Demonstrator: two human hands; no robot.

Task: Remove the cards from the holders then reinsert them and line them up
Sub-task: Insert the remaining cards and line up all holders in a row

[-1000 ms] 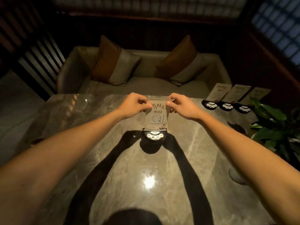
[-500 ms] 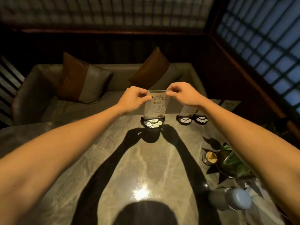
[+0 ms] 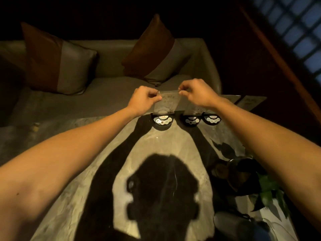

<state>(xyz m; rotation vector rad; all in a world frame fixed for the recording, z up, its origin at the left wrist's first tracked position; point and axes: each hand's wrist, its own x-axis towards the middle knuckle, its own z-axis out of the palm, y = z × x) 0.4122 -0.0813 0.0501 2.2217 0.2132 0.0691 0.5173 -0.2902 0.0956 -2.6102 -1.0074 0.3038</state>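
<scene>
A clear printed card (image 3: 167,103) stands upright in a black round holder (image 3: 162,120) near the far edge of the marble table (image 3: 156,150). My left hand (image 3: 144,99) pinches its top left corner and my right hand (image 3: 196,93) pinches its top right corner. Just right of it stand two more black holders (image 3: 190,120) (image 3: 212,119), their cards mostly hidden behind my right wrist. Another card (image 3: 250,101) shows at the far right.
A potted plant (image 3: 267,185) and a small cup (image 3: 219,169) sit on the table's right side, under my right forearm. A grey bottle (image 3: 231,223) lies at the lower right. Beyond the table is a sofa (image 3: 107,94) with two cushions.
The card and its holder, held by both hands, have moved right and farther away, ending just left of the other holders. My view has tilted down and shifted right.
</scene>
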